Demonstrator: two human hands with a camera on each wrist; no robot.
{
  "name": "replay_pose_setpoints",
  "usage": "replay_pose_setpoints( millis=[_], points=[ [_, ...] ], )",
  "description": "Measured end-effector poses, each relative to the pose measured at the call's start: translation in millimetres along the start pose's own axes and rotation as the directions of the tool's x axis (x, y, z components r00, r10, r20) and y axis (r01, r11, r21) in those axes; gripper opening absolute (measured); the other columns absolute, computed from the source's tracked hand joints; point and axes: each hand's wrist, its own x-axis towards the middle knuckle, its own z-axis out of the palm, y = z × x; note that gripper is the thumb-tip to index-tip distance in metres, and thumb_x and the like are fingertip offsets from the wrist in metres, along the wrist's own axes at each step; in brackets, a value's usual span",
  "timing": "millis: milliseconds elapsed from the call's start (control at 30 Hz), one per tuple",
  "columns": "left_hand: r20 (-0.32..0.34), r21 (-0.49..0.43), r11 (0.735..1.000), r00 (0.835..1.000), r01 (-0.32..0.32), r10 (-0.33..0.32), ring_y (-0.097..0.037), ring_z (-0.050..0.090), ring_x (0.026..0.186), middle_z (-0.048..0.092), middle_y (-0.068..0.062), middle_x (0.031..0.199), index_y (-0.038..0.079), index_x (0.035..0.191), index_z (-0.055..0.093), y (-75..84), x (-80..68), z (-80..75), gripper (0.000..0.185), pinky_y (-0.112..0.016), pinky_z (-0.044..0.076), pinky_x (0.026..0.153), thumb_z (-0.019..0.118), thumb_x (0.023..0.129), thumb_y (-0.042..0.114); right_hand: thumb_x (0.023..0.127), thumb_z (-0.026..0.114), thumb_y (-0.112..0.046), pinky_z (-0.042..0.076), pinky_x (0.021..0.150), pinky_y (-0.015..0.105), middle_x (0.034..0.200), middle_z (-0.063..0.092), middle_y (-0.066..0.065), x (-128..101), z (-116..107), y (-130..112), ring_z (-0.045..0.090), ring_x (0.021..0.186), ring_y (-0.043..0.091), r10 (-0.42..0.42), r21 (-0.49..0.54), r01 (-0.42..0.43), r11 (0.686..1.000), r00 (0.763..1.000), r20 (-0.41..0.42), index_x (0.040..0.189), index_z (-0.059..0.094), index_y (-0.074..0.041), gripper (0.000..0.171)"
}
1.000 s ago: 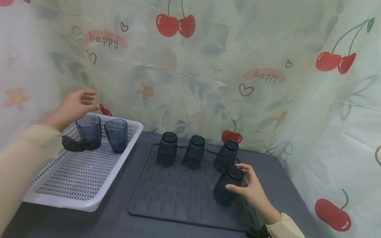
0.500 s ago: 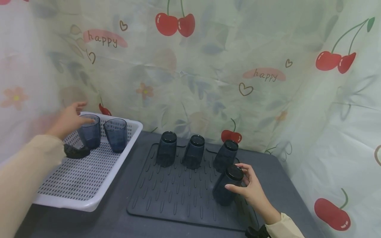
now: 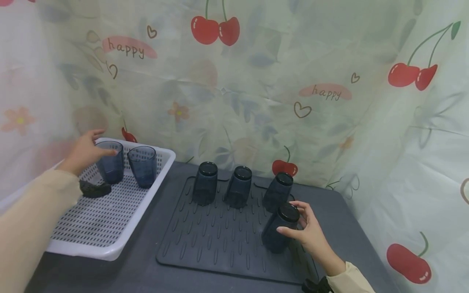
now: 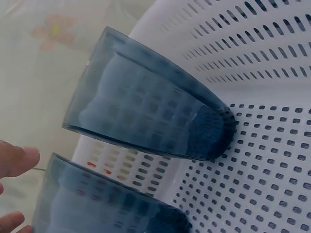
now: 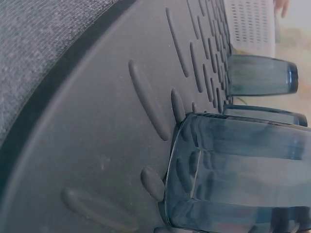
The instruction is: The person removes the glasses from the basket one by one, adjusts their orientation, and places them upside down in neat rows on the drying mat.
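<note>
My left hand (image 3: 85, 154) reaches over the back left of the white perforated basket (image 3: 119, 244), its fingers parted beside the rim of an upright blue glass (image 3: 113, 165). In the left wrist view the thumb (image 4: 19, 159) stands a little apart from the nearer glass (image 4: 104, 204). A second upright glass (image 3: 143, 167) is in the basket, to the right of the first. My right hand (image 3: 311, 234) holds an upside-down dark blue glass (image 3: 276, 234) between thumb and fingers, on the right part of the grey ridged drying mat (image 3: 216, 248).
Behind the held glass, the mat bears a row of upside-down glasses: a left one (image 3: 205, 185), a middle one (image 3: 239, 188) and a right one (image 3: 278, 191). A cherry-printed curtain (image 3: 256, 106) closes off the back and sides of the grey table (image 3: 146, 272).
My left hand has come down and to the left, from above the basket to the rim of the left glass. My right hand has stayed on its glass.
</note>
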Motion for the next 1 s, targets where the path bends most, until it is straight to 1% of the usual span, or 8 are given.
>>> replay_pose_setpoints(
  millis=[133,200,333,433,700,767,867,1000],
  points=[
    [-0.015,0.006,1.0,1.0,0.023,-0.023,-0.058,0.017,0.136,0.01,-0.038,0.152,-0.002,0.153,0.006,-5.7,-1.0,2.9,0.094,-0.072,0.024,0.103,0.069,0.088,0.023,0.075,0.083,-0.012,0.043,0.102,0.045,0.13,0.047,0.007,0.1,0.5,0.1,0.051,0.113,-0.006,0.002,-0.001,-0.002,1.0,1.0,0.0,0.139,0.036,-0.015,0.08],
    [-0.023,0.014,0.999,0.999,0.03,-0.03,-0.059,0.018,0.135,0.01,-0.039,0.152,-0.002,0.153,0.006,-8.0,-1.0,4.2,0.094,-0.072,0.024,0.103,0.069,0.088,0.023,0.075,0.083,-0.011,0.043,0.102,0.047,0.129,0.047,0.007,0.0,0.8,0.1,0.051,0.118,0.001,0.003,-0.001,-0.003,1.0,1.0,-0.002,0.139,0.036,-0.015,0.08],
    [-0.035,0.017,0.999,0.999,0.04,-0.039,-0.06,0.019,0.134,0.01,-0.039,0.152,-0.002,0.153,0.004,-10.8,-0.5,6.0,0.095,-0.072,0.025,0.103,0.069,0.088,0.024,0.075,0.084,-0.012,0.041,0.105,0.05,0.129,0.047,0.007,0.0,1.1,-0.4,0.048,0.129,0.021,0.005,0.001,-0.005,1.0,1.0,-0.005,0.139,0.036,-0.016,0.08],
    [-0.031,0.007,0.999,0.999,0.045,-0.045,-0.06,0.019,0.134,0.009,-0.039,0.152,-0.002,0.153,0.003,-11.8,-0.5,7.3,0.096,-0.072,0.025,0.103,0.069,0.088,0.025,0.075,0.083,-0.012,0.04,0.105,0.052,0.131,0.046,0.008,0.1,0.9,-0.8,0.044,0.133,0.029,0.009,0.009,-0.009,1.0,1.0,-0.002,0.139,0.035,-0.015,0.08],
    [-0.007,0.003,0.998,0.998,0.062,-0.062,-0.058,0.018,0.135,0.009,-0.04,0.151,-0.004,0.152,-0.001,-18.5,-0.5,9.2,0.1,-0.071,0.026,0.103,0.07,0.088,0.024,0.076,0.083,-0.013,0.039,0.105,0.054,0.134,0.045,0.009,0.6,1.5,-0.6,0.043,0.134,0.03,0.02,0.008,-0.02,1.0,1.0,0.002,0.139,0.035,-0.016,0.08],
    [-0.006,0.01,0.998,0.998,0.069,-0.069,-0.059,0.019,0.135,0.01,-0.041,0.15,-0.004,0.152,-0.002,-20.0,-0.2,9.5,0.1,-0.07,0.026,0.104,0.07,0.088,0.025,0.076,0.083,-0.013,0.037,0.108,0.055,0.134,0.045,0.009,0.8,1.7,-0.2,0.044,0.133,0.031,0.016,0.005,-0.016,1.0,1.0,0.0,0.139,0.035,-0.016,0.08],
    [-0.004,0.022,0.996,0.997,0.081,-0.081,-0.059,0.021,0.134,0.013,-0.041,0.149,-0.006,0.151,-0.002,-20.2,0.3,10.4,0.102,-0.069,0.026,0.104,0.07,0.088,0.027,0.075,0.083,-0.013,0.033,0.11,0.056,0.133,0.045,0.01,0.7,1.5,0.0,0.044,0.133,0.031,0.011,0.005,-0.011,1.0,1.0,-0.003,0.139,0.035,-0.014,0.08],
    [-0.01,0.033,0.995,0.995,0.099,-0.099,-0.059,0.022,0.133,0.015,-0.042,0.149,-0.007,0.151,-0.002,-17.7,0.3,12.2,0.102,-0.069,0.026,0.105,0.07,0.087,0.027,0.076,0.082,-0.012,0.034,0.109,0.058,0.134,0.045,0.011,-0.2,0.8,-0.6,0.042,0.134,0.033,0.009,0.011,-0.009,1.0,1.0,-0.002,0.141,0.034,-0.014,0.081]
  ],
)
